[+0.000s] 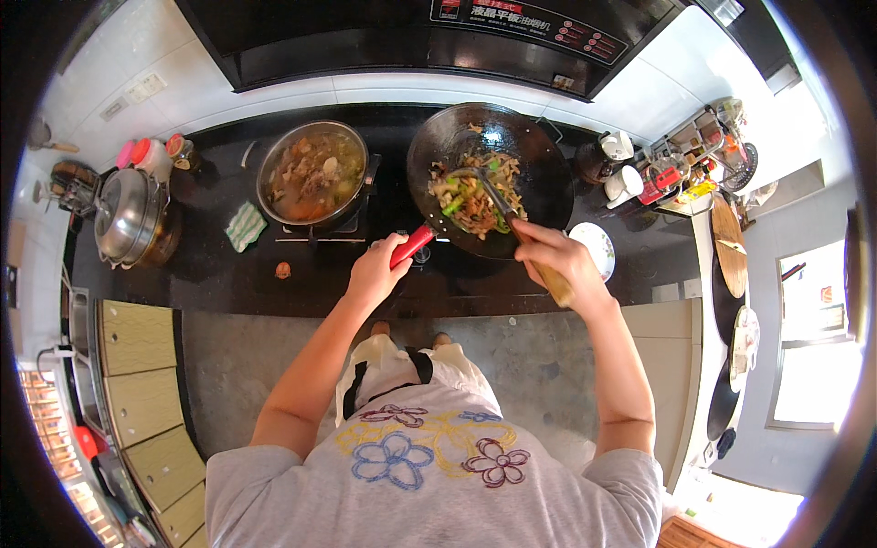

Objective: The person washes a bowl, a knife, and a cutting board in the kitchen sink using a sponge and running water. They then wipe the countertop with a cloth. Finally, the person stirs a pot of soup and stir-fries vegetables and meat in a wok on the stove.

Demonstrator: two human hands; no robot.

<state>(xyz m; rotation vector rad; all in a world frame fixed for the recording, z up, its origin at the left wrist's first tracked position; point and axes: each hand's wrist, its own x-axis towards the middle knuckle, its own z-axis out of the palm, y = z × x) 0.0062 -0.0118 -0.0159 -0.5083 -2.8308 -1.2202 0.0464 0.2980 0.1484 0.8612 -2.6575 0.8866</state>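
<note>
My left hand (375,274) is closed round the red handle (414,245) of a black wok (546,178). Stir-fried strips and green pieces (477,212), perhaps meat or mushroom with pepper, lie in the wok's bottom. Gripped in my right hand (565,260) is a spatula (499,197) with a metal shaft and a wooden handle. Its working end is down among the food and partly hidden by it. A white plate (594,248) sits on the counter just beyond my right hand.
Left of the wok, a pan of soup or stew (312,173) stands on a burner. A green-striped cloth (245,226), a small brown object (283,270), a lidded steel pot (132,215) and jars (151,157) are farther left. White cups (625,184) stand at right. A range hood (411,46) hangs above.
</note>
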